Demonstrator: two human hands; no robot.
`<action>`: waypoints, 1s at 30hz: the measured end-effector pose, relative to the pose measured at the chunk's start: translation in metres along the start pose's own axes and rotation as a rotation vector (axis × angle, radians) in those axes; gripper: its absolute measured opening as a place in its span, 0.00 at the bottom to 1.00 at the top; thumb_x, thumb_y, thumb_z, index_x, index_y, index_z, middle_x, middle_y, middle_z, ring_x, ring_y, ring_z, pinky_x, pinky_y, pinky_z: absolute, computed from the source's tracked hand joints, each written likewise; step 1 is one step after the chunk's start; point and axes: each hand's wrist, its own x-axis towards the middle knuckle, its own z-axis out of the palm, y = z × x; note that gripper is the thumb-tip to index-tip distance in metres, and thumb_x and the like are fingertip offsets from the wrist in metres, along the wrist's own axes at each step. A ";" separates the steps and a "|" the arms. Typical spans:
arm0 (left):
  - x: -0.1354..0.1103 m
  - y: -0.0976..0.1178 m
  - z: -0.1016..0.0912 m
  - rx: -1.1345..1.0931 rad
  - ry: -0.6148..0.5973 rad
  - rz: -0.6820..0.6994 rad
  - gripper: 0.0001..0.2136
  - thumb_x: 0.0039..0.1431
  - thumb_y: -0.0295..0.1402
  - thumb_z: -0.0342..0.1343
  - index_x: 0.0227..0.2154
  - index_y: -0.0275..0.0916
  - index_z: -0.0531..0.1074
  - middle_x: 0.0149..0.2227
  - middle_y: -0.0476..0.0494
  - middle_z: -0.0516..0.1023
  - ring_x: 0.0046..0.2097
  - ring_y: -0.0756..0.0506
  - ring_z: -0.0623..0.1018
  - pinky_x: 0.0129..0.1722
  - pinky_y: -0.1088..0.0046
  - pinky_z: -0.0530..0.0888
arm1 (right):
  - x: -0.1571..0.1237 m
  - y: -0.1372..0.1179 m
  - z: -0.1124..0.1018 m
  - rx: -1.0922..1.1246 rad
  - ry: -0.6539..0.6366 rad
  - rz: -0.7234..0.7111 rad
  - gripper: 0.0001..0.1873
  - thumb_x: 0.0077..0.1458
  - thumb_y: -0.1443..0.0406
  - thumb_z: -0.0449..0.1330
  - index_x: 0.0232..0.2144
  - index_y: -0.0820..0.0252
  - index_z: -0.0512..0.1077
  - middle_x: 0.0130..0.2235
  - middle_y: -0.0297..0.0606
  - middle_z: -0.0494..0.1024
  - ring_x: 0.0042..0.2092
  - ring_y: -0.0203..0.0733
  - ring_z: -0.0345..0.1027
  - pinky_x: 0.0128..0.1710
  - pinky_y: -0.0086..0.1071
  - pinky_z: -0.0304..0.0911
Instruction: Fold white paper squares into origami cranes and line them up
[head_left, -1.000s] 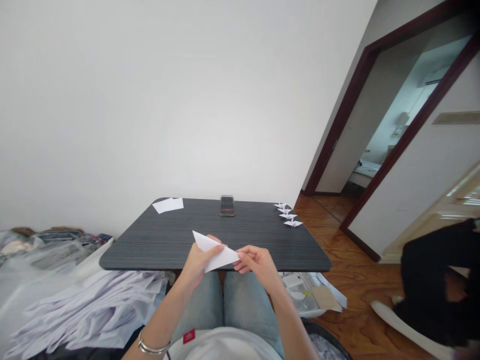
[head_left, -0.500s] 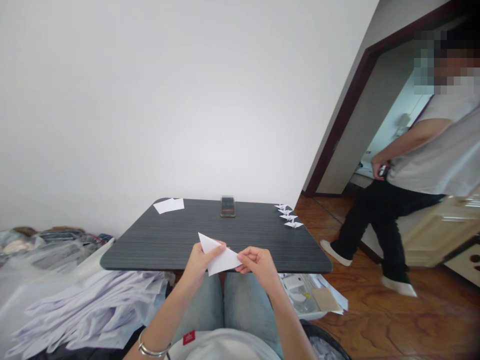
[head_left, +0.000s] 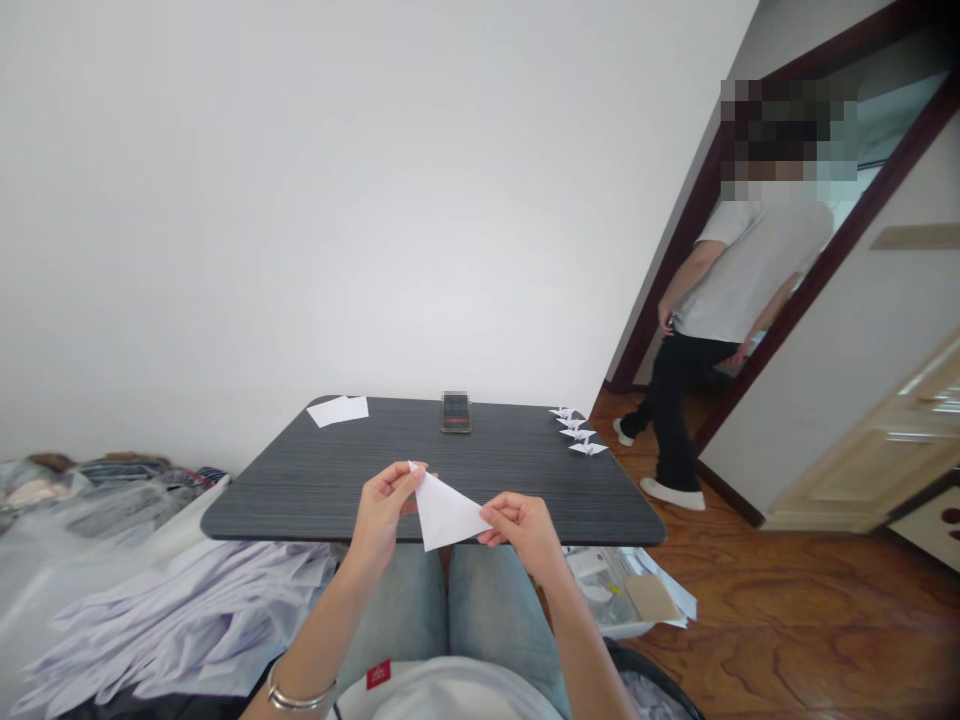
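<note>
Folded paper [head_left: 447, 512]: its long upper edge slopes from my left grip [head_left: 381, 505] to right grip [head_left: 526, 528], each pinching a corner.

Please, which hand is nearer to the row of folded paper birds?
Right. The right hand is left of and below the paper birds in the view; the left hand is farther left, across the paper triangle.

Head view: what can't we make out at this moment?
All in the head view:
- Folded paper: underside hidden by its own upper face; right end partly covered by the right hand.
- Left hand: palm turned away from the camera.
- Phone: screen content pixelated, unreadable.
- Paper cranes: too small to check individual folds.
- Black bin: cut off by the bottom edge.
</note>
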 end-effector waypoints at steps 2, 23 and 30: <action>0.000 0.002 -0.001 -0.004 0.021 0.035 0.11 0.43 0.35 0.61 0.29 0.34 0.72 0.28 0.44 0.78 0.30 0.49 0.75 0.26 0.78 0.71 | 0.000 0.000 -0.001 -0.005 -0.001 0.004 0.15 0.40 0.56 0.63 0.22 0.65 0.72 0.17 0.36 0.75 0.21 0.37 0.71 0.21 0.25 0.65; -0.008 -0.007 0.014 0.080 -0.157 -0.095 0.10 0.42 0.36 0.61 0.25 0.35 0.69 0.26 0.45 0.78 0.25 0.50 0.74 0.25 0.77 0.70 | 0.004 0.004 0.005 -0.005 -0.187 0.102 0.16 0.37 0.56 0.64 0.22 0.66 0.74 0.21 0.34 0.75 0.20 0.32 0.62 0.20 0.24 0.50; -0.008 -0.004 0.012 0.124 -0.150 -0.086 0.11 0.44 0.38 0.60 0.20 0.34 0.68 0.23 0.46 0.76 0.24 0.50 0.73 0.25 0.76 0.71 | 0.001 -0.001 0.007 -0.051 -0.175 0.081 0.16 0.36 0.56 0.64 0.21 0.65 0.73 0.20 0.34 0.74 0.20 0.32 0.61 0.20 0.25 0.50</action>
